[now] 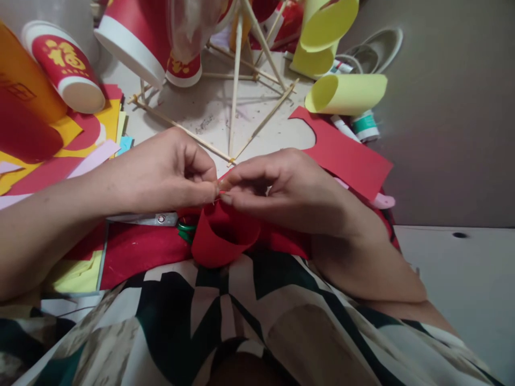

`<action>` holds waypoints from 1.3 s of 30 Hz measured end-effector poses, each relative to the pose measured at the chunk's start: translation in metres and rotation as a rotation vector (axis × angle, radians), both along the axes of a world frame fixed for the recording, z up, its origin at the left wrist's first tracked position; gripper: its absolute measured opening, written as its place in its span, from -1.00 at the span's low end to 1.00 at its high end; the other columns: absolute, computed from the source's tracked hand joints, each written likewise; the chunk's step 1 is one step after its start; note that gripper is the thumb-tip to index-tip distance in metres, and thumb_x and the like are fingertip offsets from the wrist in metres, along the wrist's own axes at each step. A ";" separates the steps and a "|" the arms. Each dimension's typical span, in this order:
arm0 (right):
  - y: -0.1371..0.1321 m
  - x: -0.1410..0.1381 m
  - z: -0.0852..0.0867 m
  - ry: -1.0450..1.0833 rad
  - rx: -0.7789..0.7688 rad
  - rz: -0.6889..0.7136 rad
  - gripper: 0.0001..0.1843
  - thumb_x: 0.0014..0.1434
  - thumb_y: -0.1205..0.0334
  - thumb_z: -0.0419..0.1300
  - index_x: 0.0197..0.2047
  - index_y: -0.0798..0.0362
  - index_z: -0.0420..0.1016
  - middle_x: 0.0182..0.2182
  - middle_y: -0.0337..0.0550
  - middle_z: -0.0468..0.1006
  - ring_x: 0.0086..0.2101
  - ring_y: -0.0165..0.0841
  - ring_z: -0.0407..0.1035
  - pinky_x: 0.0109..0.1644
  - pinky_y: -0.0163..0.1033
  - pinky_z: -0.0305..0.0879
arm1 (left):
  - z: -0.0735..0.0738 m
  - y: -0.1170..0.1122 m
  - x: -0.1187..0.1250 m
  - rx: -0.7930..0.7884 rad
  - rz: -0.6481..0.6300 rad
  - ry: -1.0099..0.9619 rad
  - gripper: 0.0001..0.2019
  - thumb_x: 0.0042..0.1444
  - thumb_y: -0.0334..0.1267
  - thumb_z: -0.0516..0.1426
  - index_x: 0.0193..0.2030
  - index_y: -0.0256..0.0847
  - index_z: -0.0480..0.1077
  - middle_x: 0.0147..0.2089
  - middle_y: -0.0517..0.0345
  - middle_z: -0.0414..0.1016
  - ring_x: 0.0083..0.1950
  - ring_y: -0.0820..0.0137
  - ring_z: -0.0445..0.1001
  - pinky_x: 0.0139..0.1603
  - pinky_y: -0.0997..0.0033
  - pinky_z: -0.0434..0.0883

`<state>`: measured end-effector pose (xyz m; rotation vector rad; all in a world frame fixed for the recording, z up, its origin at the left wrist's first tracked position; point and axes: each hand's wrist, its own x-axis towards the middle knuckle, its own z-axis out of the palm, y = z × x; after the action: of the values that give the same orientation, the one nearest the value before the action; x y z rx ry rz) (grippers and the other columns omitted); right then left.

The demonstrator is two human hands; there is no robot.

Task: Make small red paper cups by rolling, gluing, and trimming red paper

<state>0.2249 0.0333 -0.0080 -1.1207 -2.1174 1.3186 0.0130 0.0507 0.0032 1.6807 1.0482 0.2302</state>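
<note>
My left hand (181,174) and my right hand (273,182) meet in front of me, both closed in a pinch with fingertips almost touching. Between them shows a thin pale thread (216,201), its short end sticking out; most of it is hidden by the fingers. Right below the fingertips is a rolled red paper tube (219,249), its open mouth facing me. Green-handled scissors (185,231) lie beside the tube, blades pointing left under my left wrist. Just beyond the hands is a corner of a wooden stick frame (237,96), bound at its joints.
Red-and-white paper cups (64,67) and an orange bag (28,86) stand at the left among coloured paper scraps. Yellow paper tubes (346,94), a cut red sheet (350,153) and a white-and-green tube (365,126) lie at the right, near a grey wall (446,118).
</note>
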 end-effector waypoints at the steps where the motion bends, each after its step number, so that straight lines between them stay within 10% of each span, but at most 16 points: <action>1: 0.000 0.000 -0.001 0.011 -0.022 -0.002 -0.78 0.16 0.32 0.24 -0.52 0.07 0.50 -0.59 -0.32 0.38 -0.54 -0.51 0.21 -0.49 -0.35 0.07 | 0.000 0.000 0.000 0.005 -0.005 -0.001 -0.74 0.04 -0.15 0.25 -0.56 -0.25 0.45 -0.65 0.27 0.21 -0.62 0.61 0.11 -0.59 0.53 0.04; 15: 0.001 0.001 -0.001 0.034 -0.081 0.013 -0.74 0.15 0.36 0.22 -0.58 0.07 0.47 -0.63 -0.31 0.29 -0.56 -0.51 0.15 -0.53 -0.34 0.05 | -0.001 0.002 0.000 0.023 -0.020 -0.025 -0.74 0.07 -0.12 0.25 -0.42 -0.32 0.59 -0.61 0.24 0.36 -0.58 0.61 0.21 -0.51 0.55 0.11; 21: 0.007 -0.001 -0.002 0.198 -0.062 -0.278 -0.83 0.05 0.29 0.33 -0.55 0.06 0.51 -0.60 -0.30 0.44 -0.55 -0.48 0.26 -0.50 -0.35 0.19 | -0.011 0.012 -0.001 0.005 0.221 -0.223 -0.57 0.21 0.13 0.16 -0.06 -0.18 0.58 -0.27 0.11 0.59 -0.26 0.39 0.54 -0.25 0.46 0.41; 26: 0.009 -0.007 -0.008 0.309 0.034 -0.519 -0.84 0.02 0.26 0.35 -0.54 0.06 0.52 -0.65 -0.33 0.44 -0.61 -0.50 0.23 -0.56 -0.37 0.17 | -0.014 0.011 -0.005 -0.082 0.125 -0.309 -0.30 0.07 0.17 0.30 0.32 0.00 0.32 0.10 0.11 0.58 0.06 0.24 0.59 -0.06 0.48 0.51; 39: 0.012 -0.003 -0.012 0.250 -0.110 -0.399 -0.72 0.03 0.19 0.41 -0.59 0.08 0.48 -0.66 -0.32 0.42 -0.61 -0.52 0.20 -0.56 -0.39 0.13 | -0.027 0.009 -0.006 -0.314 0.017 -0.328 -0.64 0.02 -0.20 0.39 0.00 -0.03 0.55 -0.12 0.26 0.64 -0.15 0.41 0.62 -0.13 0.55 0.49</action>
<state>0.2223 0.0453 -0.0197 -1.2671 -1.5618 1.3129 0.0069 0.0599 -0.0236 1.2999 0.8055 0.3224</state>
